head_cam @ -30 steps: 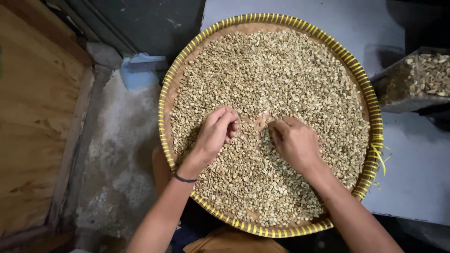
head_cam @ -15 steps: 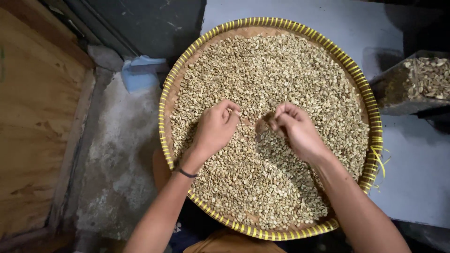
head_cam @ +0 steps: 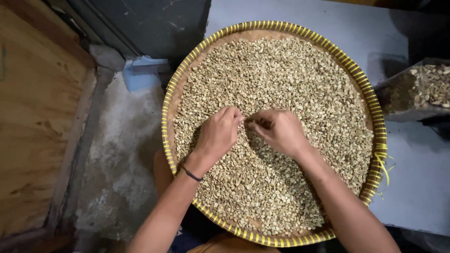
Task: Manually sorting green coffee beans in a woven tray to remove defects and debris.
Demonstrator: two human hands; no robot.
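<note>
We see a round woven tray (head_cam: 375,122) with a yellow rim resting on a pale grey surface (head_cam: 417,182), overhanging its left edge above a rough concrete floor (head_cam: 122,154). Green coffee beans (head_cam: 281,75) cover the tray. Our left hand (head_cam: 218,133) and right hand (head_cam: 279,130) meet mid-tray, fingers curled, pinching beans. A clear container of beans (head_cam: 422,89) stands at the right; wooden boards (head_cam: 37,117) line the left.

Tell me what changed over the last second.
The right hand moved left until its fingertips nearly meet the left hand over the pale beans. Whether either pinches a bean is unclear. The left hand barely shifted; the woven tray stayed put.
</note>
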